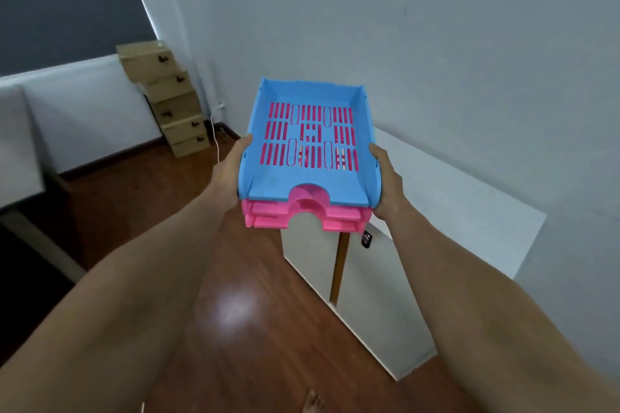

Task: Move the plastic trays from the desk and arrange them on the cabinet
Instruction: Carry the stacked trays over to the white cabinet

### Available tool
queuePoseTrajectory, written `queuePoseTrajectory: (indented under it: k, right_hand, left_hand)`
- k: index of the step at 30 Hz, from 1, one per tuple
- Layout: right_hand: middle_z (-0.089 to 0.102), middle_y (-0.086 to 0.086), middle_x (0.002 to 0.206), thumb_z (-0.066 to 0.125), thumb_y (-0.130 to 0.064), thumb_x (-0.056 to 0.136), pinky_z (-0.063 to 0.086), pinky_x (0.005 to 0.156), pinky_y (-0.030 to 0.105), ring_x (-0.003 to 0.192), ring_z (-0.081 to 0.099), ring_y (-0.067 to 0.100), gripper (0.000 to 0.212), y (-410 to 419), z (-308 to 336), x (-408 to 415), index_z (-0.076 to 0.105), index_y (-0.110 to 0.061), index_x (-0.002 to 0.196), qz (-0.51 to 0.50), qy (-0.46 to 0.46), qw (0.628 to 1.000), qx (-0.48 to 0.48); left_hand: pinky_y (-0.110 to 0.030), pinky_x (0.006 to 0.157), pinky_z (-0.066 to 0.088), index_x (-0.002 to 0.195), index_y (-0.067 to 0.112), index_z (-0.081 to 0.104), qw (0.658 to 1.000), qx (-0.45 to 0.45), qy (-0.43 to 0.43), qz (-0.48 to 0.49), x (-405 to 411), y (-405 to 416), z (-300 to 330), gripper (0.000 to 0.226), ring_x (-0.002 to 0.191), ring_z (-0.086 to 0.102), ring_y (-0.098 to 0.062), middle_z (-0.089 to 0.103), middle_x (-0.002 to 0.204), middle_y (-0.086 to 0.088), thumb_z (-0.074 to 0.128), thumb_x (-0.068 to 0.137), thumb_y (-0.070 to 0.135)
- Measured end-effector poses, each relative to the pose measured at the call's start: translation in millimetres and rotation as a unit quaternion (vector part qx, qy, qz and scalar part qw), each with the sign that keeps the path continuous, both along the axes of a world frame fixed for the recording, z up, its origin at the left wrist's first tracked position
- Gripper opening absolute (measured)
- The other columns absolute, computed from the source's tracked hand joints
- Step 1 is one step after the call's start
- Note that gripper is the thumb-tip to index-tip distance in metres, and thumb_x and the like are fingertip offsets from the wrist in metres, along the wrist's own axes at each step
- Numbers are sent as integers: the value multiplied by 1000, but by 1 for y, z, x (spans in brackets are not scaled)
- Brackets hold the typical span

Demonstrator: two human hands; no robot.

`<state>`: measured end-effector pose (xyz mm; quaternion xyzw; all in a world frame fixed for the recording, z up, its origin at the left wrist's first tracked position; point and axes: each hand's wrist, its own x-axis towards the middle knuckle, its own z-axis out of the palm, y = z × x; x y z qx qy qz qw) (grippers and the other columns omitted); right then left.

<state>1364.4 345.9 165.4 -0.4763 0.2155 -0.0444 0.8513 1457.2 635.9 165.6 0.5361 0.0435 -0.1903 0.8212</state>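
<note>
I carry a stack of plastic trays in the air in front of me: a blue slotted tray (302, 181) on top and two pink trays (268, 216) nested under it. My left hand (231, 174) grips the stack's left side and my right hand (385, 178) grips its right side. The stack hovers over the near left end of a low white cabinet (469, 208), whose flat top stretches to the right along the wall. The desk is only partly seen at the left edge.
The white cabinet has two front doors (379, 305) with a gap between them and a small dark latch (366, 240). Several cardboard boxes (171, 100) are piled in the far corner beside a white cable. A white desk (20, 151) stands at left. Wooden floor lies below.
</note>
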Motion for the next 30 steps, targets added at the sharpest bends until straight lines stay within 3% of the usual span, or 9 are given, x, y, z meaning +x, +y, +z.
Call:
queuePoseTrajectory:
  k: [2,7,10,16,21,25,30]
  right_hand:
    - [75,17,129,81,-48,83,49,111,59,126,67,41,68,5,-1,41,66,-9,136,22,4,1000,-4]
    - [76,16,127,82,-49,80,50,110,59,124,69,41,66,7,-5,128,68,-11,132,48,10,999,-11]
    - [77,16,125,83,-48,80,51,109,59,123,69,41,64,5,-6,160,70,-11,130,47,12,999,-10]
    - [79,14,121,85,-49,77,54,106,57,120,71,39,66,-12,-15,204,70,-11,130,13,19,1000,-7]
    - [80,13,118,86,-48,75,53,106,59,119,72,39,61,-24,-26,237,74,-13,123,-53,22,998,2]
    - [79,13,122,86,-47,78,54,106,58,117,73,37,63,-25,-38,261,71,-12,129,-130,14,991,10]
    - [74,16,130,84,-43,82,51,109,60,125,68,41,66,-6,-47,277,67,-10,136,-238,16,970,38]
  left_hand:
    - [-57,114,44,140,9,61,1000,3,-2,-2,29,9,-1,81,130,62,-38,66,138,-17,80,76,55]
    - [-56,114,44,142,9,59,1000,-19,4,22,103,13,-2,63,129,62,-38,63,142,-20,64,95,51]
    - [-56,118,38,147,11,53,1000,-18,12,6,134,11,-2,68,139,53,-39,58,148,-19,63,95,53]
    - [-57,120,36,149,13,52,999,-20,15,-44,196,-12,-10,71,140,52,-39,58,149,-17,63,93,55]
    - [-55,119,38,148,13,52,994,-27,30,-101,265,-36,-20,75,138,54,-38,58,149,-16,71,87,53]
    - [-54,115,42,151,11,49,977,-68,39,-197,330,-58,-36,75,126,58,-35,55,150,-17,69,90,49]
    - [-58,120,35,146,10,55,954,-22,45,-297,399,-81,-50,75,139,50,-40,53,151,-22,73,87,51]
